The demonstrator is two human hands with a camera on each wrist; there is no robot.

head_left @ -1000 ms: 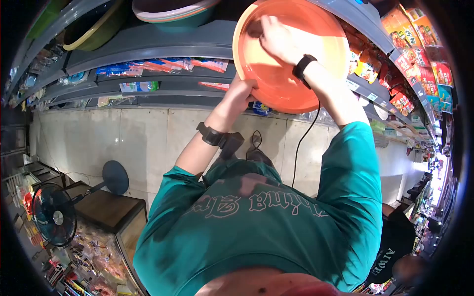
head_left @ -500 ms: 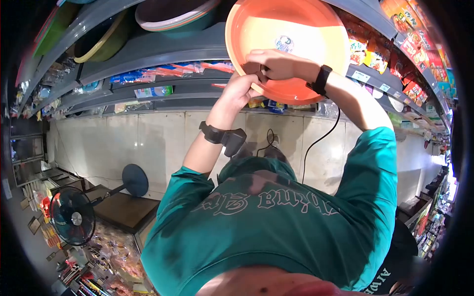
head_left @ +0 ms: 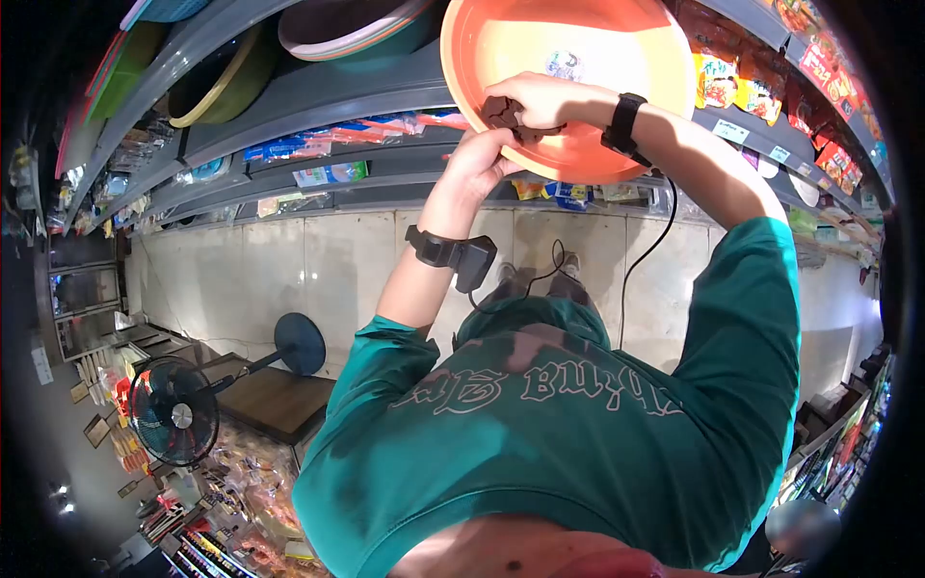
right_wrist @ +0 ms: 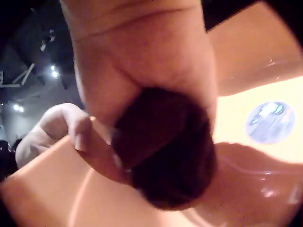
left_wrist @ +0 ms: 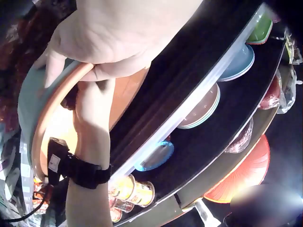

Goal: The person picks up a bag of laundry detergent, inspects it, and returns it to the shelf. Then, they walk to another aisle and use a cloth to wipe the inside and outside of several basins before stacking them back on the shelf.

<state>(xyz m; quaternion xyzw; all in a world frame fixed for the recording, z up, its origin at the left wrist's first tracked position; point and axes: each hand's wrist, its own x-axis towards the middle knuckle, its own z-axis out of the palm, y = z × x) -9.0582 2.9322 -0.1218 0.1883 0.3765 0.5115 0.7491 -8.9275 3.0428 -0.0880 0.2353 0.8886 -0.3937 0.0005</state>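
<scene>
An orange plastic basin (head_left: 631, 91) is held tilted in front of the shelves, with a round label (head_left: 564, 65) on its inner bottom. My left hand (head_left: 477, 164) grips the rim at the near left, thumb inside and fingers outside; the left wrist view shows this hand (left_wrist: 113, 42) across the rim (left_wrist: 59, 97). Inside the basin, my right hand (head_left: 549, 99) holds a crumpled dark brown cloth (head_left: 501, 113) against the inner wall close to the left thumb. In the right wrist view the cloth (right_wrist: 165, 149) bulges from under the palm.
Stacked basins (head_left: 352, 29) stand on the upper shelf at left, with a green-yellow basin (head_left: 222, 87) beside them. Snack packets (head_left: 742, 87) fill the shelf at right. A black cable (head_left: 636, 260) hangs from my right wrist. Behind at left are a fan (head_left: 173, 409) and a wooden table (head_left: 279, 390).
My right hand has moved with the cloth from the basin's far inner side to the near left wall, uncovering the round label. The left hand keeps its grip on the rim.
</scene>
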